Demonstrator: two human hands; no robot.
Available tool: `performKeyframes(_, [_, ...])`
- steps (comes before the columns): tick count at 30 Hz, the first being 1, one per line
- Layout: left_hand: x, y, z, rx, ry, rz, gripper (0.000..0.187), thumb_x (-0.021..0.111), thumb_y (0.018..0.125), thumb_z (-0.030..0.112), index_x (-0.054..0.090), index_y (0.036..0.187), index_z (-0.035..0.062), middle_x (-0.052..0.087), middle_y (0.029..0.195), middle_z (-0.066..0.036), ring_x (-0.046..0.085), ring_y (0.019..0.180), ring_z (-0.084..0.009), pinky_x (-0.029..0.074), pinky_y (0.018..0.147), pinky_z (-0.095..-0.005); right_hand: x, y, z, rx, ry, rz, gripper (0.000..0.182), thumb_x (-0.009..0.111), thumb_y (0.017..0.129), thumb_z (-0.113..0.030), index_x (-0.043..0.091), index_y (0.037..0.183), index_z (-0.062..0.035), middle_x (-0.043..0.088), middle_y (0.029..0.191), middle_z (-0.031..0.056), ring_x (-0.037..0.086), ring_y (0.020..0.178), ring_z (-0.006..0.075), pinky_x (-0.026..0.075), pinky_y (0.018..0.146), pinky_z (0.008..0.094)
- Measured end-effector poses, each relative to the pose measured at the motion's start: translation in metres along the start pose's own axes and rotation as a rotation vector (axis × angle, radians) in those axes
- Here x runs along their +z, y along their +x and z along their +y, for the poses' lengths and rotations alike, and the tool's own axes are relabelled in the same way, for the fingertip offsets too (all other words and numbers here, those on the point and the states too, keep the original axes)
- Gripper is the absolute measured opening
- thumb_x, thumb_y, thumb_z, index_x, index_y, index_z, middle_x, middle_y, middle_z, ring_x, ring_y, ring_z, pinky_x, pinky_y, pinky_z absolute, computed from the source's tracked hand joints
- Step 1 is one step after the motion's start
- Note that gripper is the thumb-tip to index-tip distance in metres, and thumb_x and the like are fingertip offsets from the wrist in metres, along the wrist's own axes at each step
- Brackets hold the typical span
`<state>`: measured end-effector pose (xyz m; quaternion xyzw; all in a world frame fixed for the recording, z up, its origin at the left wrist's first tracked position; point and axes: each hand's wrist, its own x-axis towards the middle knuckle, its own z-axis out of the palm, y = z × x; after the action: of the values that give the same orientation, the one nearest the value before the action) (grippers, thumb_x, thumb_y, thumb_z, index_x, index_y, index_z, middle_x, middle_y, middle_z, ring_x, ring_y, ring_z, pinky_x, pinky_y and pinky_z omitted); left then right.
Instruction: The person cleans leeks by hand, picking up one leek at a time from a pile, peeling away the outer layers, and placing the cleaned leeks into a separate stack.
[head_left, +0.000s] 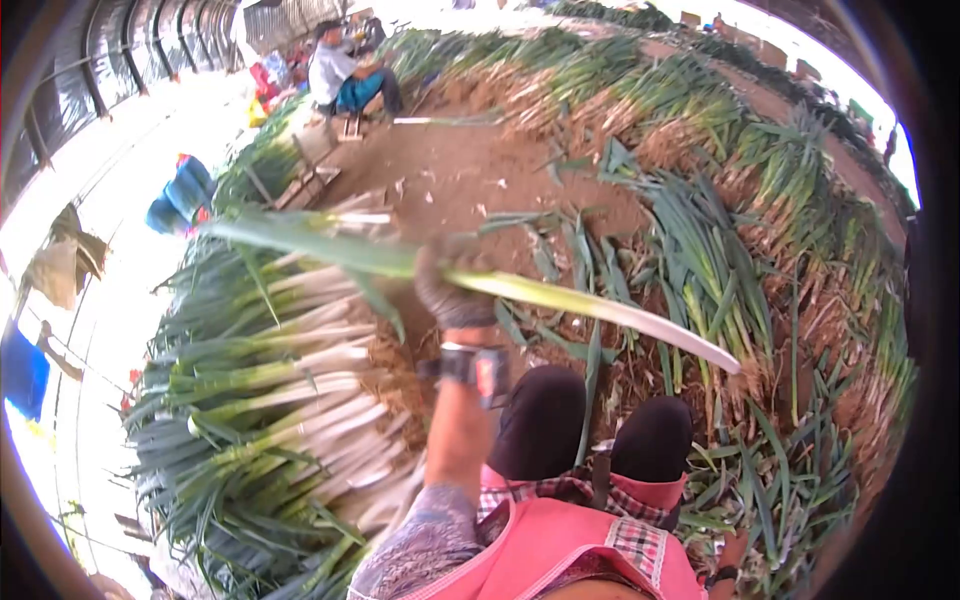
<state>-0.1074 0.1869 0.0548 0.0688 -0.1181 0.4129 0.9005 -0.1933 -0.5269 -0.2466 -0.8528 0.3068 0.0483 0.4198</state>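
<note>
My left hand (455, 285), in a dark glove with a device strapped to the wrist, is closed around the middle of a leek (590, 303). The leek lies nearly level in the air, its white end to the right and its green leaves to the left. Beneath the leaves, a long pile of leeks (325, 385) has its white ends toward me. My right hand (735, 550) shows only in part at the lower right, low beside loose leek leaves (765, 485); its fingers are hard to make out.
A bunch of untrimmed leeks (705, 250) lies ahead to the right, with a long row of leeks (800, 190) behind it. Bare soil (450, 170) stretches ahead. A person (345, 75) sits at the far left, near a small wooden crate (308, 187).
</note>
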Motion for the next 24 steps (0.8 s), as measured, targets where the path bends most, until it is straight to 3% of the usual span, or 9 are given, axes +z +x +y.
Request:
performKeyframes(2, [-0.001,0.005,0.037,0.138,0.203,0.035,0.023,0.064,0.074,0.022,0.059,0.090,0.0068,0.048,0.064,0.001,0.044,0.050,-0.0096,0.042,0.047,-0.0282,0.019,0.011,-0.017,-0.073,0.010,-0.114,0.038,0.059,0.072,-0.016,0.048,0.106,-0.0006,0.055,0.089,0.0096,0.054,0.071,0.0180,0.047,0.052,0.0300])
performKeyframes(3, [0.009,0.000,0.050,0.231,0.247,0.160,0.023,0.065,0.074,0.022,0.059,0.089,0.0051,0.048,0.064,0.000,0.043,0.050,-0.0100,0.042,0.047,-0.0271,0.027,0.014,-0.022,-0.111,0.004,-0.171,0.036,0.059,0.072,-0.015,0.049,0.104,-0.0005,0.055,0.089,0.0101,0.055,0.071,0.0181,0.048,0.052,0.0292])
performKeyframes(5, [0.007,-0.001,0.087,0.130,0.163,-0.117,0.024,0.065,0.073,0.021,0.059,0.088,0.0033,0.048,0.062,-0.001,0.045,0.051,-0.0104,0.043,0.047,-0.0269,0.042,0.033,-0.020,-0.491,-0.206,-0.130,0.033,0.059,0.072,-0.015,0.050,0.101,-0.0004,0.055,0.090,0.0106,0.056,0.072,0.0180,0.048,0.051,0.0289])
performKeyframes(6, [0.012,-0.007,0.101,0.129,0.161,-0.102,0.025,0.065,0.073,0.020,0.057,0.088,0.0024,0.048,0.062,-0.001,0.047,0.052,-0.0106,0.045,0.047,-0.0264,0.047,0.041,-0.017,-0.681,-0.313,-0.108,0.032,0.059,0.072,-0.015,0.051,0.099,-0.0004,0.055,0.090,0.0109,0.057,0.072,0.0179,0.049,0.051,0.0288])
performKeyframes(9, [0.014,-0.022,0.138,0.356,0.286,-0.044,0.027,0.066,0.072,0.022,0.056,0.088,0.0025,0.050,0.064,-0.002,0.049,0.054,-0.0111,0.047,0.048,-0.0259,0.049,-0.015,-0.097,-0.217,-0.046,-0.364,0.030,0.060,0.073,-0.014,0.051,0.098,-0.0002,0.057,0.089,0.0109,0.058,0.071,0.0182,0.050,0.053,0.0306])
performKeyframes(12, [0.015,-0.034,0.169,0.453,0.319,-0.028,0.028,0.066,0.074,0.023,0.055,0.092,0.0046,0.048,0.065,-0.001,0.047,0.056,-0.0114,0.045,0.051,-0.0268,0.061,-0.007,-0.085,-0.245,-0.137,-0.358,0.028,0.060,0.073,-0.014,0.052,0.096,-0.0002,0.058,0.084,0.0101,0.058,0.065,0.0184,0.050,0.052,0.0317])
performKeyframes(14, [0.012,-0.045,0.186,0.405,0.265,-0.067,0.029,0.065,0.075,0.024,0.053,0.095,0.0067,0.048,0.069,-0.002,0.047,0.061,-0.0126,0.044,0.054,-0.0277,0.065,-0.008,-0.079,-0.230,-0.202,-0.387,0.027,0.060,0.073,-0.014,0.052,0.095,-0.0007,0.058,0.080,0.0093,0.058,0.062,0.0184,0.050,0.050,0.0321])
performKeyframes(21, [0.034,-0.079,0.174,0.568,0.365,0.044,0.033,0.064,0.077,0.025,0.050,0.102,0.0088,0.044,0.074,-0.002,0.042,0.063,-0.0131,0.039,0.054,-0.0270,0.058,-0.026,-0.087,-0.166,-0.282,-0.469,0.021,0.058,0.074,-0.013,0.052,0.090,-0.0019,0.056,0.075,0.0090,0.058,0.058,0.0198,0.050,0.046,0.0334])
performKeyframes(24, [0.045,-0.092,0.170,0.478,0.306,-0.126,0.029,0.061,0.079,0.023,0.051,0.101,0.0085,0.040,0.074,-0.001,0.039,0.064,-0.0123,0.037,0.055,-0.0278,0.061,-0.017,-0.073,-0.162,-0.211,-0.465,0.019,0.058,0.074,-0.013,0.052,0.088,-0.0017,0.055,0.075,0.0088,0.058,0.059,0.0204,0.051,0.046,0.0340])
